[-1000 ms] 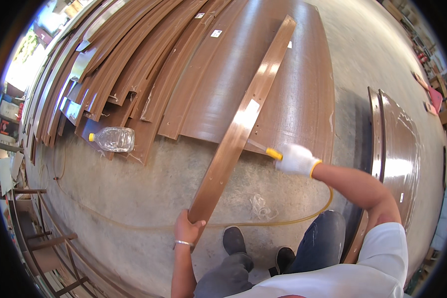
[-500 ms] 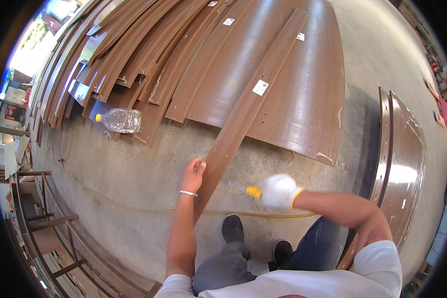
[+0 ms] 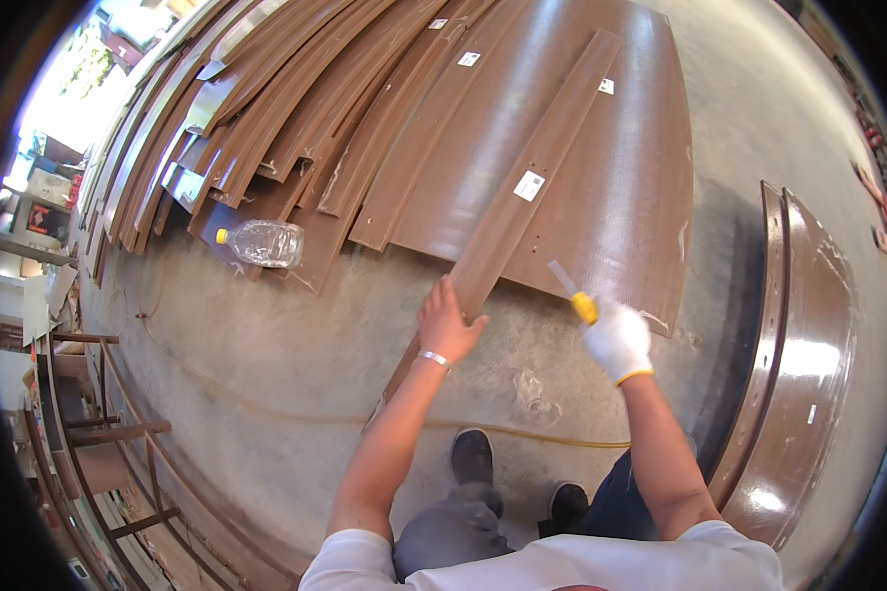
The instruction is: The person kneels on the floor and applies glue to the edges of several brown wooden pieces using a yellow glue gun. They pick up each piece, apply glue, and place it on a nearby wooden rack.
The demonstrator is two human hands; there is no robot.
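A long narrow brown board (image 3: 508,222) slants from near my feet up across a wide brown panel (image 3: 616,222), with a white label on its face. My left hand (image 3: 448,323), bare and wearing a band at the wrist, grips this board across its width near the lower end, thumb at the right edge. To the right, my right hand (image 3: 618,340) in a white glove is closed around the yellow handle of a scraper (image 3: 583,307). Its flat, narrow blade points up and left, above the lower edge of the wide panel and apart from the narrow board.
Several long brown boards (image 3: 296,108) lie stacked at the far left. A clear bottle with a yellow cap (image 3: 266,243) rests on its side there. More brown panels (image 3: 808,364) lie at the right. A yellow hose (image 3: 552,436) crosses the floor by my shoes; a metal frame (image 3: 118,433) stands left.
My left hand has moved up and right along the narrow board. My right hand has swung forward and right with the scraper, its blade turning from leftward to up-left.
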